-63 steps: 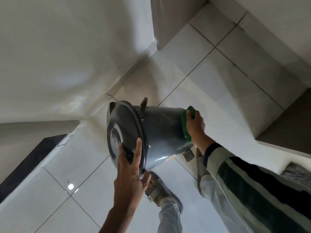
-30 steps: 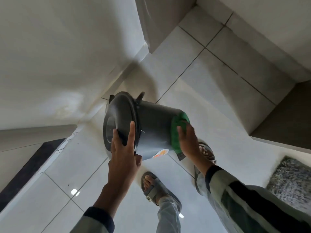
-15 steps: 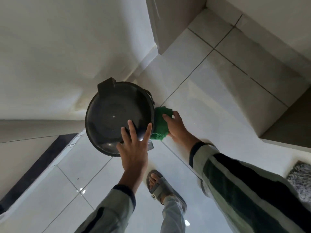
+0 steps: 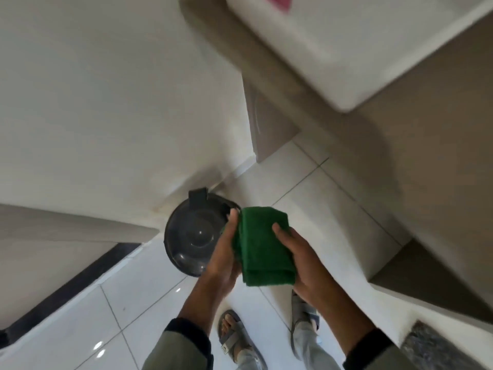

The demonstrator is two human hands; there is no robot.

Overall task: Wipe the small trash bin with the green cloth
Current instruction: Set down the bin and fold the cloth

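The small dark grey trash bin (image 4: 190, 236) stands on the white tiled floor beside the wall, seen from above with its round lid and hinge tab facing me. Neither hand grips it. Above the floor, just right of the bin, a folded green cloth (image 4: 262, 247) is held between both hands. My left hand (image 4: 222, 260) pinches its left edge and overlaps the bin's right rim in the picture. The cloth's right side and underside rest in my right hand (image 4: 302, 265), thumb on top.
A white basin (image 4: 333, 49) on a beige cabinet (image 4: 400, 161) juts out at the upper right. A grey mat (image 4: 437, 345) lies at the lower right. My sandalled feet (image 4: 236, 335) stand below the hands. A dark strip (image 4: 66, 287) runs along the left.
The bin, held up and tilted by my left hand before, now rests on the floor. My left hand has let it go and joined the right hand on the cloth.
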